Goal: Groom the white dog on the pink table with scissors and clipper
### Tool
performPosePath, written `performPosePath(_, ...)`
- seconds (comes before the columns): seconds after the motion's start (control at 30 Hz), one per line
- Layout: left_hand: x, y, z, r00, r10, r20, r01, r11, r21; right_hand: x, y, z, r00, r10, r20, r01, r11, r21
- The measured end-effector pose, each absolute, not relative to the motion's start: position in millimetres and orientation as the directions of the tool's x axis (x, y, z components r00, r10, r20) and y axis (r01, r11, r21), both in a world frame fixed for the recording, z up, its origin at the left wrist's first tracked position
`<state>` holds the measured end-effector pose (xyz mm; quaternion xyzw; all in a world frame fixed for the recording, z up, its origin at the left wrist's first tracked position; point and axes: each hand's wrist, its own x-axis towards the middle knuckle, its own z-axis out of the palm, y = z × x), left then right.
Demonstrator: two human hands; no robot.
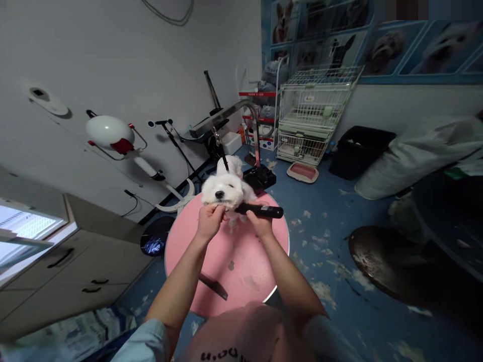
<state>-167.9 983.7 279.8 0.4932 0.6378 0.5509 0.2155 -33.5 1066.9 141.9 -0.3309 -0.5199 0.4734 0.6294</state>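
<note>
A small white dog [225, 188] stands on a round pink grooming table [241, 261], tethered by a leash to a metal arm [241, 108] above it. My left hand [210, 220] is closed under the dog's chin, holding its muzzle fur. My right hand [260, 221] grips a black hair clipper [264, 211], its head pointed at the dog's neck on the right side. A dark comb [213, 285] lies on the pink tabletop near me.
A white stand dryer [113, 134] stands left by the wall. White wire cages [313, 118] stack at the back, with a pink tray [302, 172] and a black bin [360, 151] beside them. White fur tufts litter the blue floor [332, 271]. Grey cabinets [71, 271] are at left.
</note>
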Motion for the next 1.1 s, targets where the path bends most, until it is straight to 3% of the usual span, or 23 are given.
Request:
performPosePath(0.3, -168, 984, 280, -0.423, 0.871, 0.25, 0.386, -0.077, 0.919, -56, 1028, 105, -0.004, 0.988, 0.154, -0.302, 0.145, -0.942)
performPosePath(0.43, -168, 985, 279, -0.415, 0.872, 0.261, 0.395, -0.085, 0.915, -70, 1017, 96, 0.073, 0.955, 0.287, -0.336, 0.295, -0.895)
performPosePath(0.6, -170, 987, 274, -0.427, 0.871, 0.243, 0.378, -0.072, 0.923, -78, 1013, 79, 0.023, 0.917, 0.399, -0.159, 0.397, -0.904)
performPosePath(0.9, -171, 986, 269, -0.424, 0.874, 0.237, 0.367, -0.073, 0.927, -83, 1004, 70, -0.045, 0.903, 0.427, -0.205, 0.41, -0.889)
performPosePath(1.1, -174, 986, 265, -0.408, 0.887, 0.219, 0.362, -0.063, 0.93, -95, 1005, 75, -0.104, 0.927, 0.359, -0.173, 0.339, -0.925)
